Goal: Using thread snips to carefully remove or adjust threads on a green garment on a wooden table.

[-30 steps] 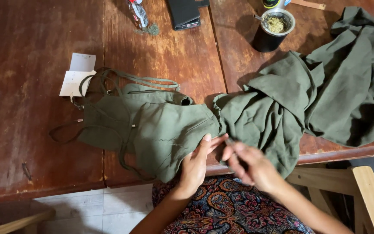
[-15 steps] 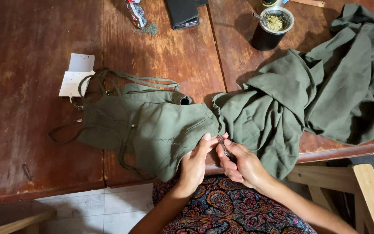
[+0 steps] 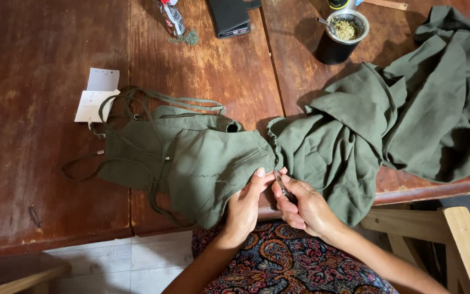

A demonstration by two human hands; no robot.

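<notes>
Olive-green garment (image 3: 202,163), soft woven cloth, thin straps looped at left, spread flat on wooden bench (image 3: 44,136) and hanging over near edge. Continues right as bunched, wrinkled heap toward far right corner. Left hand (image 3: 244,209) palm down on cloth at bench edge, fingers flat and pressed along a seam, thumb tip up by the fold; no closed grip, just pinning fabric. Right hand (image 3: 305,209) curled, fingers pinched together on small metal tool (image 3: 284,188), thin and shiny, tip pointing into the seam right beside left thumb. Kind of tool: cannot tell, too small. Both forearms rising from lower frame, wrists bent inward, hands nearly touching. Patterned paisley fabric (image 3: 284,267) across lap below.

Bench top worn, reddish-brown, scuffed, seam lines between planks. White paper tags (image 3: 96,98) just beside strap loops at left. Black round cup (image 3: 337,41) with greenish crumbly fill and metal straw at top, near cloth heap. Dark flat rectangular device (image 3: 228,17) at top edge. Pale wooden chair frame (image 3: 452,239) at lower right.
</notes>
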